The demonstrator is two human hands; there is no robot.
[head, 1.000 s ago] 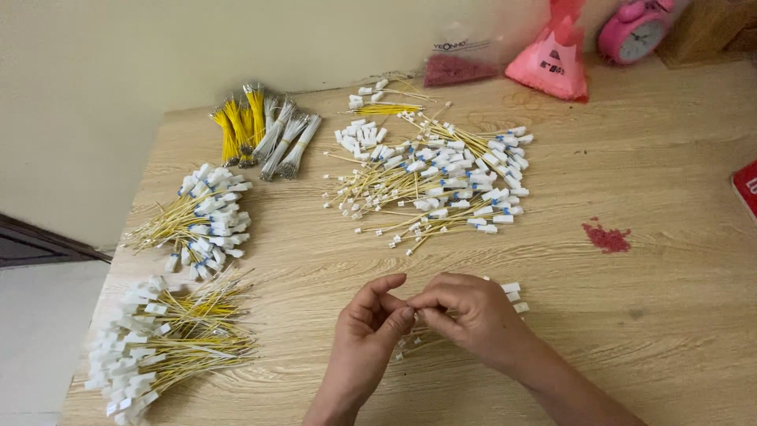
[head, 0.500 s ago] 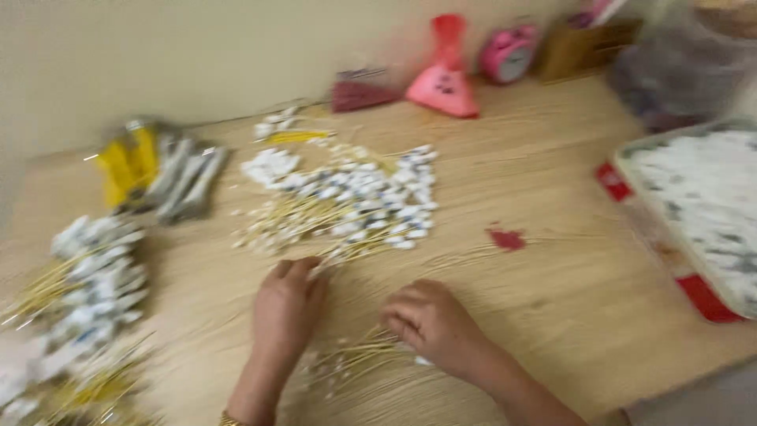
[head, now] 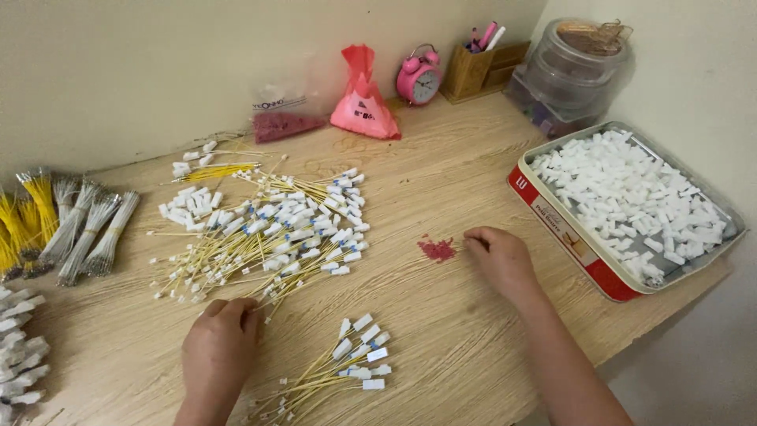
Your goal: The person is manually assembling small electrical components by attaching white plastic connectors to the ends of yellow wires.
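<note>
**A:** What is nearest to me right now?

**B:** Closest is a small bundle of yellow wires (head: 335, 371) with white connector ends, lying on the wooden tabletop (head: 441, 331) between my two arms. Nothing touches it. Just to its left, my left hand (head: 219, 343) lies palm down, fingers (head: 236, 312) curled loosely at the near edge of the big loose pile of wires (head: 264, 237). I cannot tell whether they pinch a wire or only rest on the strands.

**A:** And the other hand?

**B:** My right hand (head: 498, 259) is farther out, flat on the wood, fingers together and holding nothing. Its fingertips sit just beside a small red mark (head: 436, 249), with the red-rimmed tray of white plastic housings (head: 568, 237) close on its right.

**A:** How should I handle it well?

**B:** I judge that drawing one wire from the pile's edge by its white end, not its middle, would keep the strands from tangling.

**A:** What lies beyond?

**B:** At the far left, tied bundles of grey and yellow wires (head: 83, 229). Against the wall, a pink bag (head: 363, 99), a pink alarm clock (head: 419, 77) and a clear lidded jar (head: 576, 75).
</note>
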